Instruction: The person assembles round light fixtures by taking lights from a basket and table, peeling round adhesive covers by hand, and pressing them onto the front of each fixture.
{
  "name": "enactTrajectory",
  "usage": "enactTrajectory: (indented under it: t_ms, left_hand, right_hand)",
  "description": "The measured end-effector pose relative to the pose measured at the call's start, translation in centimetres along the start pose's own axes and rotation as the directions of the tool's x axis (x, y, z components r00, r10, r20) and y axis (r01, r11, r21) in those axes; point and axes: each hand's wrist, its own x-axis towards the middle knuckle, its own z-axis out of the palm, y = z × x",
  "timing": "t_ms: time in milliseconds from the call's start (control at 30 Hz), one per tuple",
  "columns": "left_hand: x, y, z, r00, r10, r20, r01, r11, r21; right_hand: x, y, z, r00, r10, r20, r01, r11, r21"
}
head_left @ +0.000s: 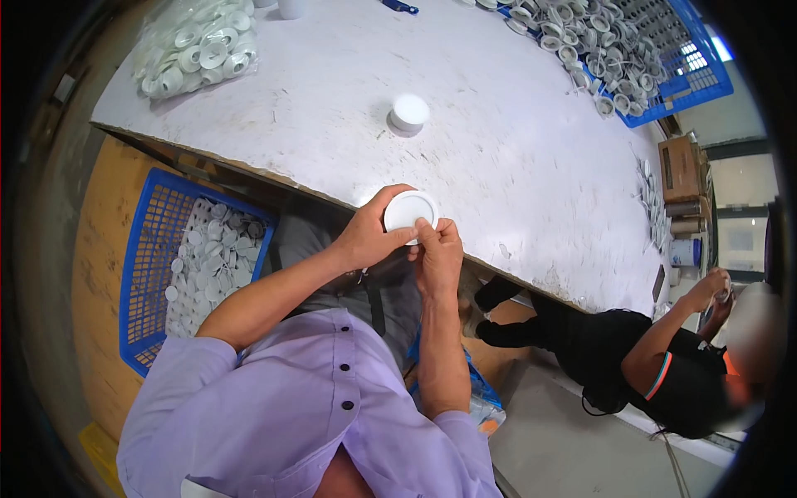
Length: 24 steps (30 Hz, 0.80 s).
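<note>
Between my two hands is a white round disc-shaped part with a raised rim [407, 207], held just over the table's near edge. My left hand [370, 232] grips its left side, with the thumb along the lower rim. The fingers of my right hand [440, 249] are closed on the lower right of the rim, the thumb pressing on its face. What lies under the part is hidden. Farther in on the table stands a white round piece with a flat pale top [410, 111], apart from both hands.
A clear bag of white rings [199, 50] lies at the table's left. At the far right, a blue basket [706, 75] spills grey-white ringed parts. Another blue basket [137, 274] with white discs stands below left. A co-worker in black [664, 365] is on the right.
</note>
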Motion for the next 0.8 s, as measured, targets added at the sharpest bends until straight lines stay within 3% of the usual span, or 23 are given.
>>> enactTrajectory:
  t_ms: [67, 167, 300, 467, 567, 700, 767, 800]
  left_hand:
    - [-0.5, 0.1, -1.3, 1.000, 0.004, -0.031, -0.003, 0.999, 0.047]
    - [-1.7, -1.5, -4.2, 0.976, 0.037, -0.216, -0.028, 0.999, 0.042]
    - [-5.0, -5.0, -10.6, 0.893, -0.062, -0.446, 0.017, 0.994, -0.104]
    - [-10.5, -14.6, -20.6, 0.617, -0.387, -0.685, 0.164, 0.915, -0.370]
    - [-15.7, -21.0, -26.4, 0.485, -0.541, -0.687, 0.273, 0.840, -0.469]
    - [-23.5, -28.0, -32.2, 0.290, -0.632, -0.718, 0.352, 0.769, -0.534]
    - [-27.6, -30.3, -34.8, 0.229, -0.637, -0.736, 0.437, 0.743, -0.507]
    - [-30.3, -32.7, -36.7, 0.269, -0.603, -0.751, 0.491, 0.757, -0.431]
  right_hand:
    - [0.2, 0.2, 0.7, 0.999, 0.021, 0.038, -0.020, 0.999, -0.043]
    - [1.1, 0.0, 1.5, 0.993, 0.005, 0.118, 0.017, 0.982, -0.190]
    - [5.5, -1.8, 2.2, 0.989, -0.148, -0.014, 0.133, 0.921, -0.366]
    - [11.9, -3.2, 4.8, 0.967, -0.241, -0.084, 0.167, 0.848, -0.502]
    - [14.4, -3.4, 6.4, 0.972, -0.205, -0.113, 0.108, 0.822, -0.558]
    - [16.1, -3.3, 7.4, 0.976, -0.147, -0.159, 0.031, 0.821, -0.570]
    - [16.6, -3.0, 7.3, 0.976, -0.131, -0.172, 0.014, 0.832, -0.555]
    - [16.7, -2.8, 7.3, 0.975, -0.133, -0.175, 0.020, 0.845, -0.534]
